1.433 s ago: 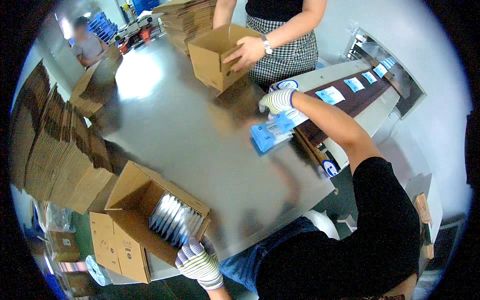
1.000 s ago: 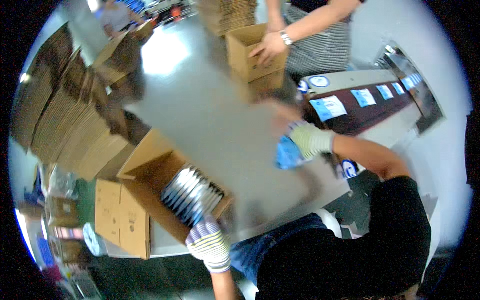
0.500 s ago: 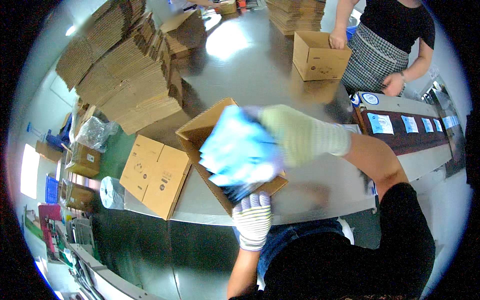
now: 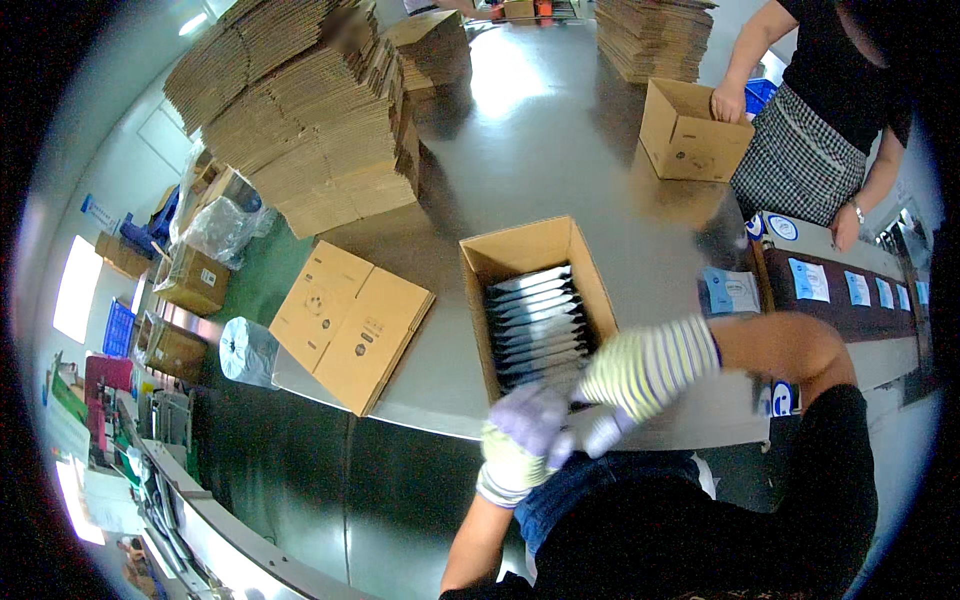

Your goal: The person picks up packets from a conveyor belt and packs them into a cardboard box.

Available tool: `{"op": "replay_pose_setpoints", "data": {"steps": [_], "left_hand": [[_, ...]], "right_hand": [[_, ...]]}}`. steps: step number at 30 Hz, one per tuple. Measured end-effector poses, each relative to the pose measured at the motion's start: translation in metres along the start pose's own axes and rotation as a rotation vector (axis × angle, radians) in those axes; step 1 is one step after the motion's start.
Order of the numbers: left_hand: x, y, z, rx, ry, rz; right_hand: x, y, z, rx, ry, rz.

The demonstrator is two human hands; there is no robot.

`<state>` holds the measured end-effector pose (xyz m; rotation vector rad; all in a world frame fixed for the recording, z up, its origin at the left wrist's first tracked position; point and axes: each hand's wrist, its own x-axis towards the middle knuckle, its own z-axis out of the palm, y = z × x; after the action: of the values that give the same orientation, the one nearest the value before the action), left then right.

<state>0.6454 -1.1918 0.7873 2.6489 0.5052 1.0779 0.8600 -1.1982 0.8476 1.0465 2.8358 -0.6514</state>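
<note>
An open cardboard box (image 4: 482, 330) stands in front of me on the metal table, holding a row of several flat silvery-blue packets (image 4: 535, 325) on edge. Both my hands meet at its near rim in striped gloves. At the near left corner my left hand (image 4: 522, 440) is closed, its fingers bent and slightly blurred. My right hand (image 4: 645, 375) closes over the near right corner, thumb on the outside and fingertips partly hidden. The near wall of the box lies mostly behind the gloves.
Folded cartons (image 4: 350, 320) lie on the left by a plastic roll (image 4: 247, 352); tall carton stacks (image 4: 310, 140) stand behind. To the right, a conveyor (image 4: 830, 255) carries blue packets. Across the metal table (image 4: 530, 150), a co-worker's hand (image 4: 728, 102) holds another box (image 4: 690, 150).
The blue packets in my right hand are now in the box, and that hand has come down to the near rim. The box stands straighter. Another packet lies at the conveyor's near end.
</note>
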Motion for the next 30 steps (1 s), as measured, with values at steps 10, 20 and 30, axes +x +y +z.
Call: {"op": "replay_pose_setpoints", "data": {"steps": [10,20,30], "left_hand": [[-0.027,-0.132,-0.036,0.726,0.014,-0.565],[-0.085,-0.221,-0.021,0.869,-0.453,-0.704],[-0.010,-0.257,-0.010,0.712,-0.701,-0.794]], "right_hand": [[0.013,0.003,0.042,-0.392,0.443,0.046],[0.074,0.170,-0.005,-0.293,0.604,0.726],[0.027,0.090,0.198,-0.148,0.623,0.667]]}}
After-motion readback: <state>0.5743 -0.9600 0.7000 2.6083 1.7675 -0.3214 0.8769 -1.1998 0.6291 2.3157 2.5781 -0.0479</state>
